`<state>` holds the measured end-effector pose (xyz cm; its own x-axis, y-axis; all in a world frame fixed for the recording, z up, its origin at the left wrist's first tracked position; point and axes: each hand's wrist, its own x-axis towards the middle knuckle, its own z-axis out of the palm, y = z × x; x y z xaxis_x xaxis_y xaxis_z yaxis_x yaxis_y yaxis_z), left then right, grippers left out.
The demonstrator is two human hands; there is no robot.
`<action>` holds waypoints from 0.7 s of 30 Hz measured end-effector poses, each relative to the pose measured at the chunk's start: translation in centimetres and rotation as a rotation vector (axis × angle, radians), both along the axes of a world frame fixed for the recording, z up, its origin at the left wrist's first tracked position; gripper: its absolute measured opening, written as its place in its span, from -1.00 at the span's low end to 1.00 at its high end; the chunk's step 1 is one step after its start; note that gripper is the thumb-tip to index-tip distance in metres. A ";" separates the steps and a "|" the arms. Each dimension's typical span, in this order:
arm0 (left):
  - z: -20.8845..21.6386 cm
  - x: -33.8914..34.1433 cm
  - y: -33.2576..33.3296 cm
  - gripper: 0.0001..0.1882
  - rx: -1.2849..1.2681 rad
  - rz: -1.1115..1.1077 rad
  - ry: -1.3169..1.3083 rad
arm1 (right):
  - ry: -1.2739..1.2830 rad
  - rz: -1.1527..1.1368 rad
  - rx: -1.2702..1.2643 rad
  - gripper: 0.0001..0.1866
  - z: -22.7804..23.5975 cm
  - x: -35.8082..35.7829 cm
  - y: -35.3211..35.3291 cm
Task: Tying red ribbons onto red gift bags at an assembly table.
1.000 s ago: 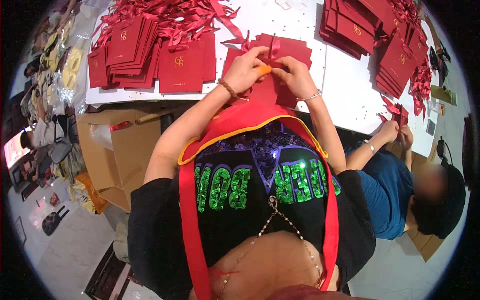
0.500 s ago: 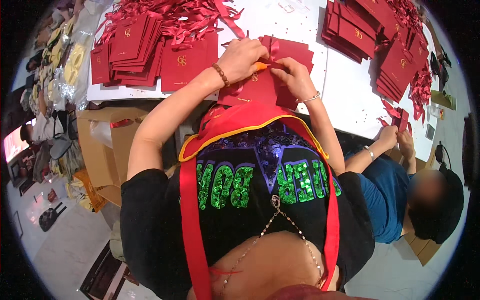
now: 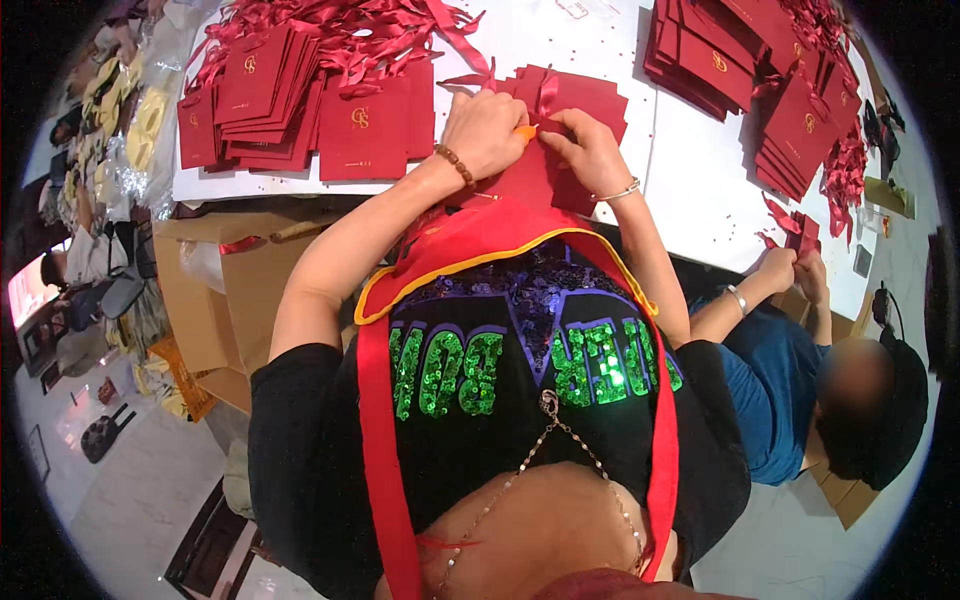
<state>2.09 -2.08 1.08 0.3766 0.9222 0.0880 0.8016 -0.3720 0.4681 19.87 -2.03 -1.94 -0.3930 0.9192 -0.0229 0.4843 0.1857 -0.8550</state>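
My left hand [image 3: 484,135] is closed round a small orange object [image 3: 526,132], whose kind I cannot make out; its tip shows beside my fingers. My right hand [image 3: 588,148] is closed at the fingertips on a dark red ribbon [image 3: 543,122] close by. Both hands work over a pile of flat dark red paper bags [image 3: 600,100] at the table's near edge. The top bag [image 3: 525,180] lies partly under my left hand. Another ribbon [image 3: 480,78] rises just beyond my left knuckles. My fingers hide the exact grip.
Stacked red bags [image 3: 365,130] with tangled ribbons [image 3: 350,40] lie at left; more bags [image 3: 790,130] lie at right on the white table [image 3: 690,200]. An open cardboard box [image 3: 245,300] stands below left. A co-worker's hands [image 3: 795,268] hold a small red bag at right.
My left hand has shifted slightly toward me, covering the gold mark on the top bag. The ribbon beyond it shows more. My right hand stays almost in place.
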 end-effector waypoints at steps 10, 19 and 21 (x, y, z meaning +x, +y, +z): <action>-0.7 -0.2 -0.4 -0.79 0.338 -0.026 -0.139 | 0.018 -0.009 -0.014 -0.77 0.5 0.1 -0.4; 0.2 -2.2 5.2 -0.69 -0.583 -0.211 -0.193 | 0.004 0.014 0.092 -0.80 0.7 -0.6 -0.7; 0.6 -2.4 6.9 -0.72 -0.708 -0.356 -0.148 | -0.016 0.032 0.134 -0.79 0.8 -0.8 -0.6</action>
